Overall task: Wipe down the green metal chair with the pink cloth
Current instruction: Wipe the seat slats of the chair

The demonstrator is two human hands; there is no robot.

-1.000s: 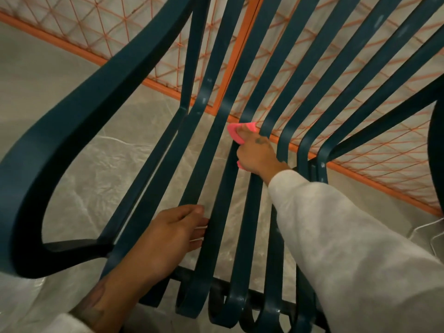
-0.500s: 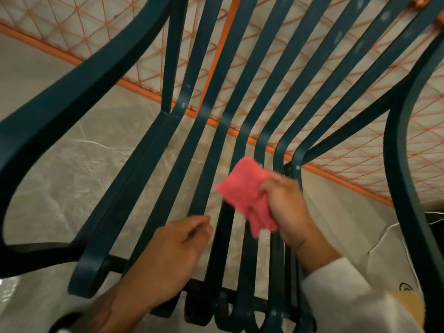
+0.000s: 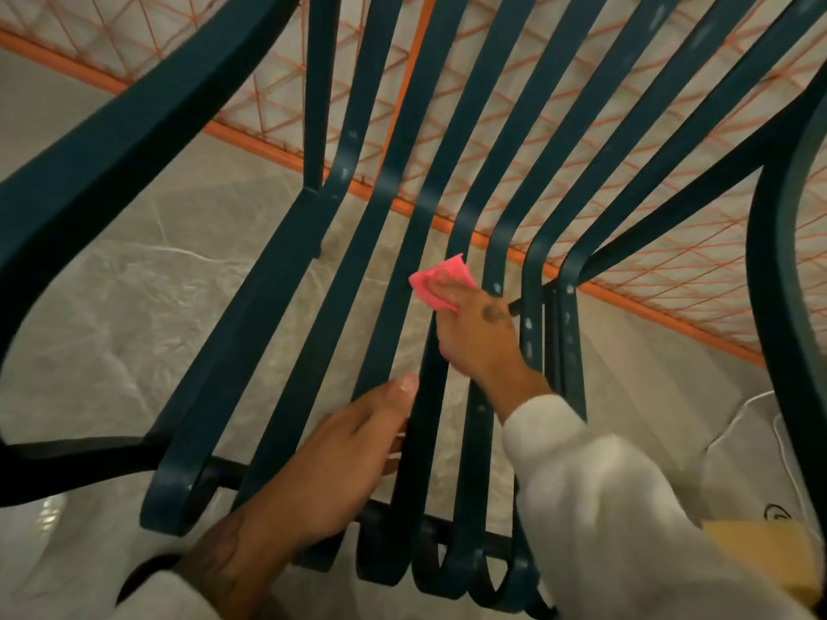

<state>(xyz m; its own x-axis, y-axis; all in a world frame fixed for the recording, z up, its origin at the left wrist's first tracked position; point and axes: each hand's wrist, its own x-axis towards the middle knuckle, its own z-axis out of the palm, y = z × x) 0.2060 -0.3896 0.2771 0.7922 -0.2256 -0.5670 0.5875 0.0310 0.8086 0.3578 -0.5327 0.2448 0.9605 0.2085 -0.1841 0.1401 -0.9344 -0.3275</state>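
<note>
Grey marbled floor [image 3: 112,315] and an orange mesh panel [image 3: 268,96] show behind the green metal chair [image 3: 268,297]. Right hand [image 3: 481,337], in a white sleeve [image 3: 604,507], holds the pink cloth [image 3: 436,281] pressed on a middle seat slat, just below the bend into the backrest. Left hand [image 3: 331,463] grips a neighbouring slat near the seat's front edge, thumb on top.

Dark green metal chair [image 3: 134,123], seen from above. Flat slats rolled under at the near edge, running away across the seat, bending up into the backrest at the far side. Broad curved armrests at left and right. Pale specks on several slats. Small crumpled pink cloth [image 3: 432,284] on a middle slat at the seat-back bend, held there under the right hand [image 3: 481,333].
</note>
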